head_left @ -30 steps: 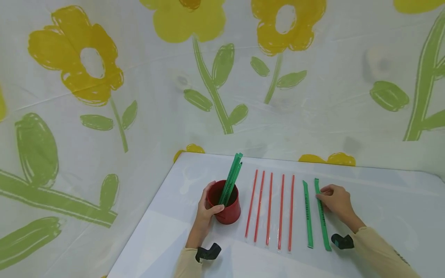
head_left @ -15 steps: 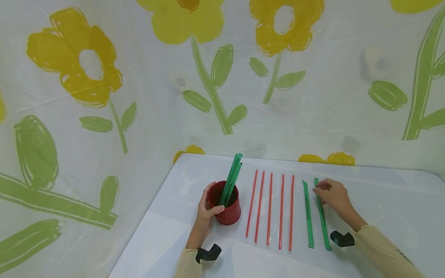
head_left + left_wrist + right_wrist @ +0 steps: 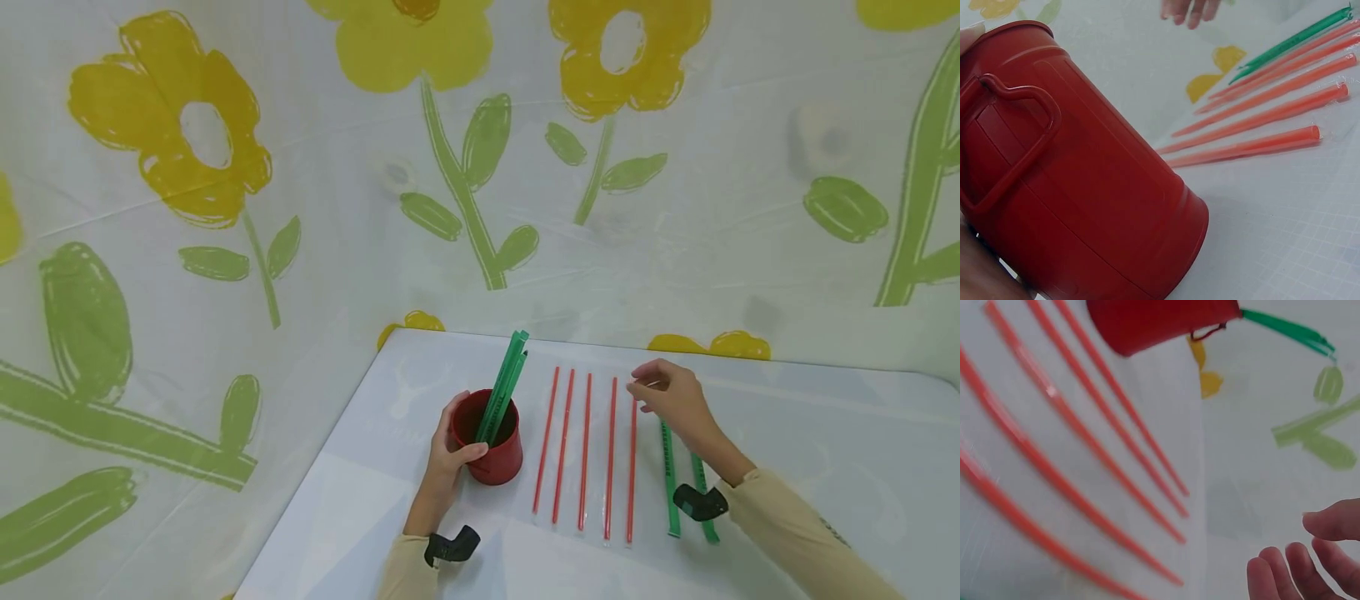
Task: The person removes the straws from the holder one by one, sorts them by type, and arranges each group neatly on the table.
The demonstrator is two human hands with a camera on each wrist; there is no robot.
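My left hand (image 3: 450, 458) grips a red cup (image 3: 498, 463) on the table, thumb near the front rim. The left wrist view shows the wire handle (image 3: 1052, 115) on the cup's side. Green-wrapped straws (image 3: 501, 392) lean inside it, their tops sticking out. Right of the cup lie several red straws (image 3: 585, 450) in clear wrappers, side by side. My right hand (image 3: 678, 404) hovers over the far end of the rightmost red straw, fingers loosely bent and holding nothing. Two green-wrapped straws (image 3: 670, 483) lie farther right, partly hidden beneath the right hand and forearm.
The white table (image 3: 360, 467) ends at the back and left against a flower-printed cloth (image 3: 337, 250). Each wrist carries a small black camera (image 3: 452, 546). The right sleeve (image 3: 795, 525) stretches over the table's right part.
My right hand has left the rightmost green-wrapped straw and moved left, to above the nearest red straw. The left hand and the cup have stayed in place.
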